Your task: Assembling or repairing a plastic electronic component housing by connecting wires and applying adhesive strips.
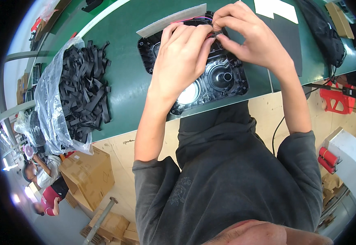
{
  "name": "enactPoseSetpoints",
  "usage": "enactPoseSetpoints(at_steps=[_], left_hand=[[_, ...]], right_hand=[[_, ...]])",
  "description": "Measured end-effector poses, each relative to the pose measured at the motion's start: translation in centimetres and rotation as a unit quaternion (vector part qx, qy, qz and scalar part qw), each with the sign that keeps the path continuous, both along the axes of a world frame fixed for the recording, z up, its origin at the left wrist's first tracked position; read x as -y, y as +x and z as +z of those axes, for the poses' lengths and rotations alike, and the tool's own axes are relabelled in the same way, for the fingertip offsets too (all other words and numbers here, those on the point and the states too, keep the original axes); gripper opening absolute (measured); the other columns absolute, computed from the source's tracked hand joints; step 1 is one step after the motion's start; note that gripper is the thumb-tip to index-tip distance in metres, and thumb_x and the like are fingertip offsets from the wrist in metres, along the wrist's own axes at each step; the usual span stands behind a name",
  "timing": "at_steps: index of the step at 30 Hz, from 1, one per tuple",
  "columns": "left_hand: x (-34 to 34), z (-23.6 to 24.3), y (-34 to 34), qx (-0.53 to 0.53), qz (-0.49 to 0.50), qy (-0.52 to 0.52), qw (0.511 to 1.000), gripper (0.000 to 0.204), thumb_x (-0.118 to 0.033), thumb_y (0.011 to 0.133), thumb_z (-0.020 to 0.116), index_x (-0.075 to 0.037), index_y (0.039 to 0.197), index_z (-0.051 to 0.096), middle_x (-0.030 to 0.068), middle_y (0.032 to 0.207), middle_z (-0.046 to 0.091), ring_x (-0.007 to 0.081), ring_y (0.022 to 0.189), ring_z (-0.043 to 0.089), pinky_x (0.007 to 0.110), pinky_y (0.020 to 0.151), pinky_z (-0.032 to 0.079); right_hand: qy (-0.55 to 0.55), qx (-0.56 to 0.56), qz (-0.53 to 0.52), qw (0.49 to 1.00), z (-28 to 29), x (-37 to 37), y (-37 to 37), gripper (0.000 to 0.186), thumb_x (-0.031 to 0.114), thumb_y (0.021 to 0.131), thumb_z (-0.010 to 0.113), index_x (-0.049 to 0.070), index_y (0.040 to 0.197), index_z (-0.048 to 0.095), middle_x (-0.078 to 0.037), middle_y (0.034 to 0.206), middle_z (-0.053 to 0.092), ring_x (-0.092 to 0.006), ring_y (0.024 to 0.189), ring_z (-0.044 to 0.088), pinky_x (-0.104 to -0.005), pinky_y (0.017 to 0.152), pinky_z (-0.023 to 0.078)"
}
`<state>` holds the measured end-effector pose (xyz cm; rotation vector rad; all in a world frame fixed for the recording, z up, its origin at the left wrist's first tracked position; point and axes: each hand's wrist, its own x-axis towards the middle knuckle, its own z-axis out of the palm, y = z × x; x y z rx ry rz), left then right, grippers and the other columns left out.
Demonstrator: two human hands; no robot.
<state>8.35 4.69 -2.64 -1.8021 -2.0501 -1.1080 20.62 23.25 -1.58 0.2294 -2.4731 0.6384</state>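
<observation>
A black plastic housing (238,81) with round molded recesses lies on the green table in front of me. My left hand (183,53) reaches over its middle, fingers bent, with thin red wires (209,35) between the thumb and forefinger. Close beside those fingertips, my right hand (247,34) pinches at the same wires with thumb and forefinger. The wires run along the housing's far side, where a red and a purple strand show. Their ends are hidden by my fingers. A flat grey strip (172,21) stands along the far edge of the housing.
A clear plastic bag (49,96) spills black straps (86,85) onto the table at left. On the right lie a dark flat sheet (286,41), white paper (282,10) and a black bag (323,34). Cardboard boxes (89,173) and a red stool (336,100) stand below; two people are at lower left.
</observation>
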Motion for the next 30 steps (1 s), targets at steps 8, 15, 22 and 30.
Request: enactPoseSetpoints(at_steps=[8, 15, 22, 30], left_hand=[[-0.5, -0.4, -0.6, -0.041, -0.011, 0.031, 0.999, 0.011, -0.007, 0.086, 0.08, -0.007, 0.097, 0.076, 0.0065, 0.089, 0.073, 0.0255, 0.089, 0.07, 0.044, 0.101, 0.05], [-0.4, -0.8, -0.3, -0.009, 0.0, 0.021, 1.0, 0.009, -0.008, 0.086, 0.08, -0.005, 0.093, 0.077, 0.0079, 0.088, 0.074, 0.0273, 0.087, 0.071, 0.042, 0.099, 0.05], [-0.2, -0.2, -0.8, -0.022, -0.021, -0.029, 0.999, 0.008, -0.008, 0.086, 0.078, -0.004, 0.093, 0.077, 0.0081, 0.087, 0.072, 0.027, 0.09, 0.07, 0.04, 0.099, 0.049], [-0.2, 0.0, -1.0, -0.003, -0.043, -0.034, 0.998, 0.008, -0.007, 0.085, 0.076, -0.004, 0.092, 0.078, 0.0079, 0.087, 0.072, 0.0269, 0.09, 0.069, 0.04, 0.099, 0.049]], right_hand=[[-0.112, 0.093, 0.072, 0.987, -0.4, -2.0, 0.3, 0.017, 0.007, 0.092, 0.078, 0.003, 0.108, 0.076, -0.01, 0.116, 0.07, -0.0275, 0.11, 0.067, -0.0365, 0.096, 0.056], [-0.149, 0.092, 0.086, 0.981, -1.2, -2.4, 0.3, 0.015, 0.001, 0.092, 0.078, 0.0, 0.106, 0.075, -0.009, 0.114, 0.072, -0.0237, 0.103, 0.07, -0.0345, 0.092, 0.056], [-0.006, 0.057, 0.055, 0.997, 0.0, -1.5, 0.5, 0.009, 0.003, 0.09, 0.076, 0.0, 0.099, 0.075, -0.011, 0.111, 0.067, -0.0307, 0.108, 0.067, -0.0392, 0.095, 0.056], [-0.008, 0.107, 0.037, 0.994, 0.6, -1.0, 0.4, 0.008, 0.003, 0.09, 0.075, 0.0, 0.097, 0.074, -0.01, 0.111, 0.066, -0.0304, 0.108, 0.065, -0.0396, 0.097, 0.055]])
